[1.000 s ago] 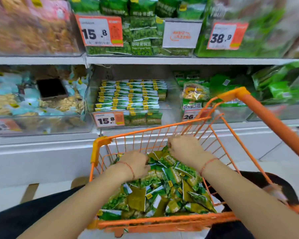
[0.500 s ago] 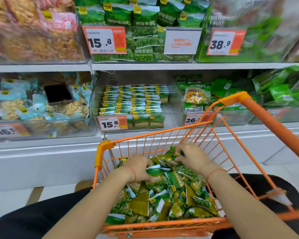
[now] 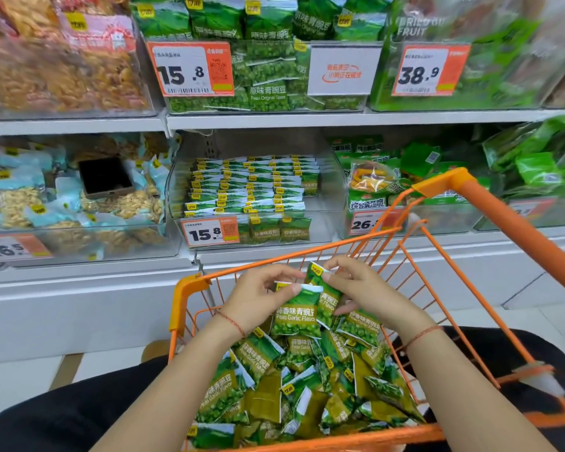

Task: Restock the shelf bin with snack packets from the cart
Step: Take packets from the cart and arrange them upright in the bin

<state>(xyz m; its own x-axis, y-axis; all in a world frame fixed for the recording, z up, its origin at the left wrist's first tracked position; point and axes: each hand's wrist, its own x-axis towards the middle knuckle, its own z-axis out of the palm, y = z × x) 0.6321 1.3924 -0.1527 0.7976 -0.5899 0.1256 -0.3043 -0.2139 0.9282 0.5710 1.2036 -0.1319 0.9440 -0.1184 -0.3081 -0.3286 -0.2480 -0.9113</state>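
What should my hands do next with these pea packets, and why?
Probably square the two packets together, then lift them toward the shelf bin. The left hand holds a garlic pea packet and the right hand pinches a second packet behind it, both just above the cart, and the bin's right side looks unfilled.

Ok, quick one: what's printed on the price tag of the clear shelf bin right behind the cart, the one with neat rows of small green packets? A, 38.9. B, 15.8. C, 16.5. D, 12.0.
B: the orange-and-white price tag clipped to the front of the shelf bin holding the rows of green packets reads 15.8.
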